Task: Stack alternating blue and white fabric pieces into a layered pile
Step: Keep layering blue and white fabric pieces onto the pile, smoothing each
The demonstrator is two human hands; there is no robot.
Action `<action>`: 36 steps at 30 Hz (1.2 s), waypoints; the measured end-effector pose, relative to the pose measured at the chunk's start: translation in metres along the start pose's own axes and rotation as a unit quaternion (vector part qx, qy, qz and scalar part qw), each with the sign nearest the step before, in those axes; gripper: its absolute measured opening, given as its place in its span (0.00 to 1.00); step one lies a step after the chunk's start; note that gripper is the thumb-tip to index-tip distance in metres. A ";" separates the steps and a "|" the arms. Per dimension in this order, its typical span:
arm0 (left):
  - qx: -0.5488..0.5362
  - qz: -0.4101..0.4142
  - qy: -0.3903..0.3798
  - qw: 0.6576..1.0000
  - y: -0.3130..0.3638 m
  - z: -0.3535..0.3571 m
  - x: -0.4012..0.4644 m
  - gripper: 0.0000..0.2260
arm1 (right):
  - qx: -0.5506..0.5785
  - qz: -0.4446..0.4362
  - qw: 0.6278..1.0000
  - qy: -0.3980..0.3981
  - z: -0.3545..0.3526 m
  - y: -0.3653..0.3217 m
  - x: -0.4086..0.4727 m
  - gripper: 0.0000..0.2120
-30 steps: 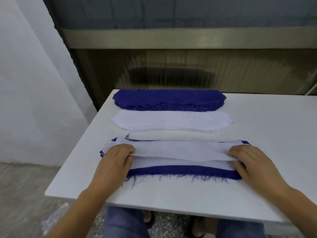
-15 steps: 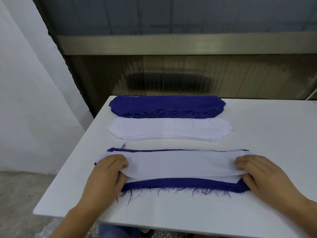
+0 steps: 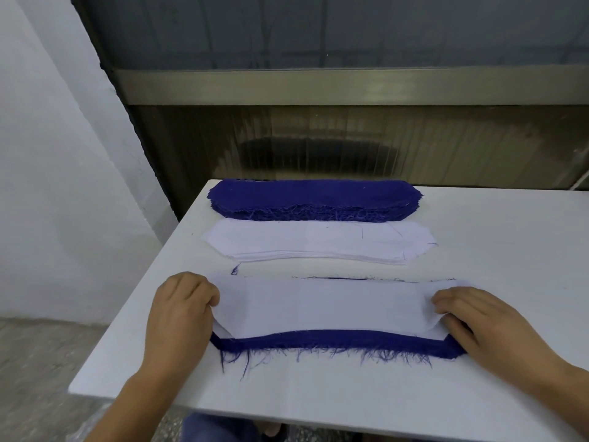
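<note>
Blue cloth [image 3: 334, 344] matt, frayed edge; white cloth [image 3: 322, 306] smooth; table [image 3: 510, 250] smooth white, slight sheen.

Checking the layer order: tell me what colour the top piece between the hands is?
White, on a blue piece; top piece, head view.

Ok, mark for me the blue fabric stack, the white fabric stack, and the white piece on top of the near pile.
blue fabric stack [image 3: 314, 197], head view, middle of its top face.
white fabric stack [image 3: 318, 239], head view, middle of its top piece.
top white piece [image 3: 322, 306], head view, bare middle between the hands.
</note>
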State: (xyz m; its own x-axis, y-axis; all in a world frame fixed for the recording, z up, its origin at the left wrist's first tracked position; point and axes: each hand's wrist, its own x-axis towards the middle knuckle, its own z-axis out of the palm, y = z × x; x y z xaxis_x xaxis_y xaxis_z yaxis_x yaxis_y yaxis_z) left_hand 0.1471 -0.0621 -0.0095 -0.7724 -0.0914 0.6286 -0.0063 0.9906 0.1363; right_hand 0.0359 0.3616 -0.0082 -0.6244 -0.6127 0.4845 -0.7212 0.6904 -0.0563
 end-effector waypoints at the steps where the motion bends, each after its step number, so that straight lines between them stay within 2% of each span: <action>1: 0.001 -0.009 -0.008 1.000 -0.002 0.001 -0.002 0.10 | 0.006 0.006 1.000 0.002 0.000 0.001 0.000 0.18; 4: 0.001 -0.024 -0.019 1.000 -0.008 0.003 -0.005 0.11 | 0.030 0.021 0.999 0.003 -0.002 0.000 0.001 0.21; 8: -0.012 -0.049 -0.042 0.998 -0.010 0.003 -0.006 0.11 | 0.069 0.015 0.997 -0.037 -0.002 -0.007 -0.002 0.27; 10: -0.023 -0.069 -0.051 0.996 -0.011 0.000 -0.006 0.14 | 0.099 0.026 0.993 -0.050 -0.006 -0.007 -0.004 0.22; 14: -0.056 -0.098 -0.018 0.993 0.012 -0.007 0.003 0.14 | 0.137 0.038 0.989 -0.035 -0.011 -0.012 0.004 0.15; 17: -0.123 -0.077 -0.113 0.983 0.049 0.001 0.007 0.09 | 0.106 0.037 0.993 -0.041 -0.006 -0.021 0.014 0.10; 20: -0.091 -0.031 -0.212 0.972 0.063 0.017 0.003 0.16 | 0.097 0.053 0.992 -0.068 -0.002 -0.021 0.009 0.08; 22: -0.072 -0.028 -0.229 0.970 0.059 0.021 0.003 0.18 | 0.093 0.066 0.990 -0.077 -0.004 -0.017 0.002 0.10; 27: -0.119 -0.004 -0.237 0.964 0.050 0.018 0.004 0.17 | 0.081 0.086 0.988 -0.101 -0.011 -0.007 0.005 0.06; 31: -0.152 -0.002 -0.235 0.960 0.041 0.022 0.025 0.11 | 0.119 0.127 0.973 -0.151 -0.017 0.002 0.031 0.12; 33: -0.139 -0.005 -0.201 0.970 0.047 0.031 0.049 0.07 | 0.140 0.126 0.973 -0.132 -0.010 0.005 0.057 0.10; 36: -0.110 -0.004 -0.161 0.981 0.062 0.055 0.094 0.09 | 0.138 0.118 0.979 -0.087 0.012 0.013 0.112 0.03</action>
State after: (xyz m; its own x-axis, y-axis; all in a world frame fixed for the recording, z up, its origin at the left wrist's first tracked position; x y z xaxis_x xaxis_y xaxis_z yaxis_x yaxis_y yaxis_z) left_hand 0.0396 -0.0034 0.0159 -0.9340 -0.0277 0.3562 0.0958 0.9410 0.3245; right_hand -0.0466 0.2976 0.0351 -0.8081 -0.5212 0.2745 -0.5889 0.7055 -0.3944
